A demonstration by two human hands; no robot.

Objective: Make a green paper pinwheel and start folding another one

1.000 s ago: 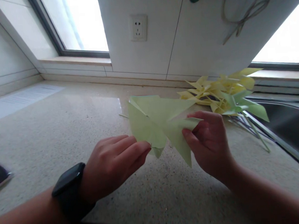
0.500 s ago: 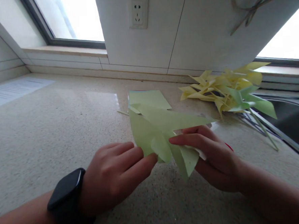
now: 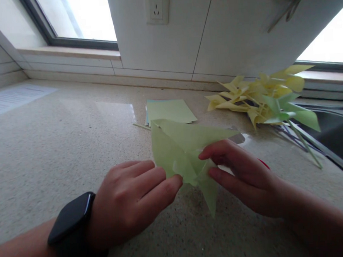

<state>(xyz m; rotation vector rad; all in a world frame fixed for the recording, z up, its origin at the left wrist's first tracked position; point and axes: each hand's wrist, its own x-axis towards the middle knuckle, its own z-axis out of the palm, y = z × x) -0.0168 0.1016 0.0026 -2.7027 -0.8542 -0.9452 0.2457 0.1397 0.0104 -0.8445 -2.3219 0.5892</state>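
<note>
Both my hands hold a folded light-green paper piece (image 3: 184,147) just above the speckled countertop (image 3: 59,151). My left hand (image 3: 135,196), with a black watch on its wrist, pinches the paper's lower middle from the left. From the right, my right hand (image 3: 244,174) pinches the folded flaps near the centre with thumb and fingers. Pointed flaps stick out to the upper right and downward.
A small stack of green paper sheets (image 3: 170,111) lies behind the folded piece. A pile of yellow and green paper pinwheels on sticks (image 3: 262,99) lies at the right, beside a sink (image 3: 337,134). A wall socket (image 3: 156,5) is above. A white sheet (image 3: 9,97) lies far left.
The view has tilted down and the folded paper sits lower. My right hand's fingers have shifted from the right flap to the centre folds, pressing flaps inward. The left hand keeps its pinch.
</note>
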